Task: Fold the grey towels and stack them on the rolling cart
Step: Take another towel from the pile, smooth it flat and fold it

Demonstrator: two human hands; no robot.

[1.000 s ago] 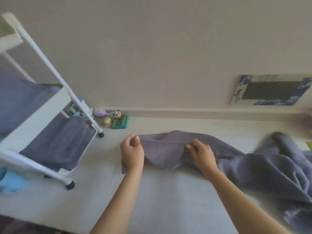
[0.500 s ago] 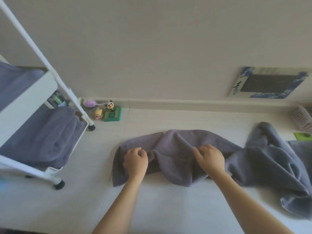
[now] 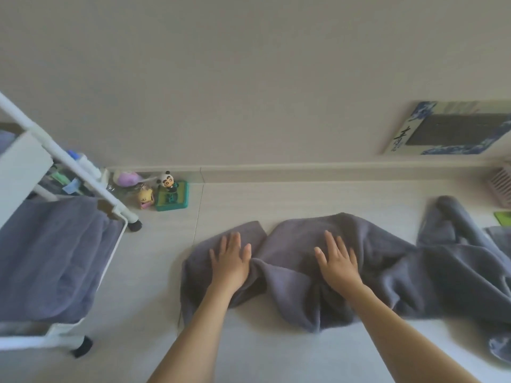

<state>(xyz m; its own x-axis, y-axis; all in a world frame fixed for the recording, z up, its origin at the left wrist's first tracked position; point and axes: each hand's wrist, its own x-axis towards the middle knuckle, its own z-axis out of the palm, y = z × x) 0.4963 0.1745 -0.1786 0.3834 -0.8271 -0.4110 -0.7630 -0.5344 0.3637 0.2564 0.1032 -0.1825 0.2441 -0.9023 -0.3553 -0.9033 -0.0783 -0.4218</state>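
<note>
A rumpled grey towel lies on the pale floor in front of me. My left hand presses flat on its left part, fingers straight. My right hand presses flat on its middle, fingers spread. More grey towel cloth trails away to the right in a loose heap. The white rolling cart stands at the left, and a grey towel lies in its lower tray.
Small toys sit against the wall by the cart: a panda figure on a green box and a yellow figure. A framed picture leans on the wall at the right. A pink basket is at the far right edge.
Both hands let go of the towel's pinched edge and now lie flat on it. The towel has come down nearer to me on the floor, and the view has shifted right.
</note>
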